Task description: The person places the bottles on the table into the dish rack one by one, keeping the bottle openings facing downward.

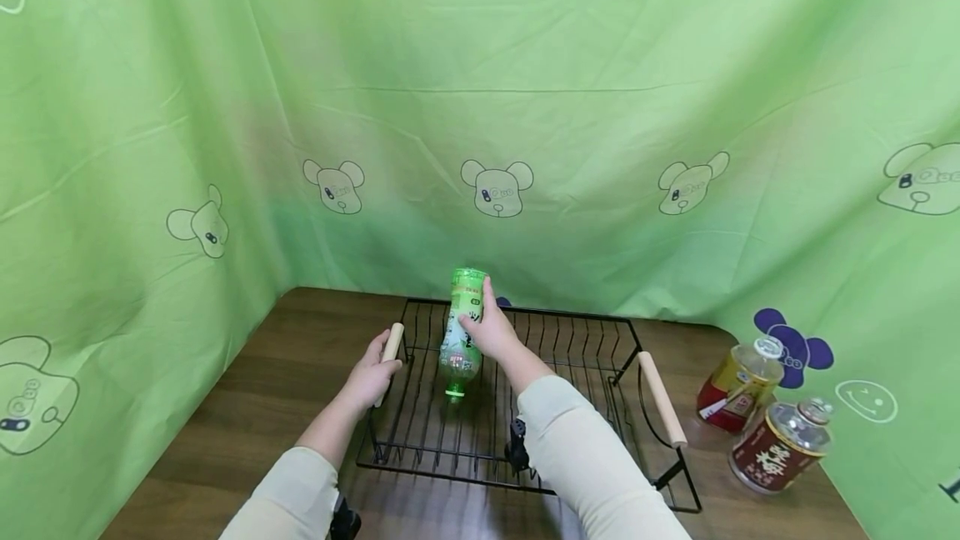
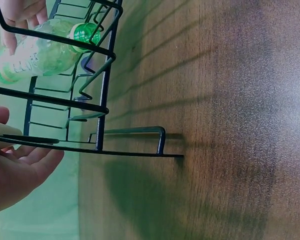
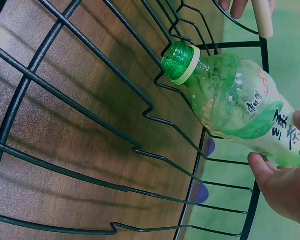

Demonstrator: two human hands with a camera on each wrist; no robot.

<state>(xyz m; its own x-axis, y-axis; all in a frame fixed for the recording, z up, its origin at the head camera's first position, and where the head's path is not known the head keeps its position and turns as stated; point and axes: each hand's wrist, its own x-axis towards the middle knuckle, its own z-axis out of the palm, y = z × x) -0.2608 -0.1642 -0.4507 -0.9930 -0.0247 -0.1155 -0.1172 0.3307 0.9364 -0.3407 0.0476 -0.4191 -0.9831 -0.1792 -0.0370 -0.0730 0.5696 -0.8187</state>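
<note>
1. A green bottle [image 1: 461,357] is held by the right hand [image 1: 498,333]; its body is clamped between the thumb and the fingers.
2. From this grip, the neck of the bottle is pointed downward, and the bottom end is tilted up, beside the fingertips. Whether the green neck end is a cap or bare thread cannot be told for sure.
3. The bottle is held above the wires of a black rack [image 1: 450,477]. Whether any wire is touched by it cannot be told.
4. To the left of the bottle, a wooden handle [image 1: 393,342] of the rack is gripped by the left hand [image 1: 371,372]. In the head view the fingers are partly hidden behind this handle; in the left wrist view the hand is cut off by the picture edge.
5. A part of the rack, below the right hand, is covered by the right sleeve [image 1: 588,461].
6. To the right of the right hand, outside the rack, a bottle with a yellow and red label [image 1: 738,386] and a bottle with a dark red label [image 1: 780,448] are seen on the table [image 1: 232,407]; the first is partly hidden by the second.
</note>
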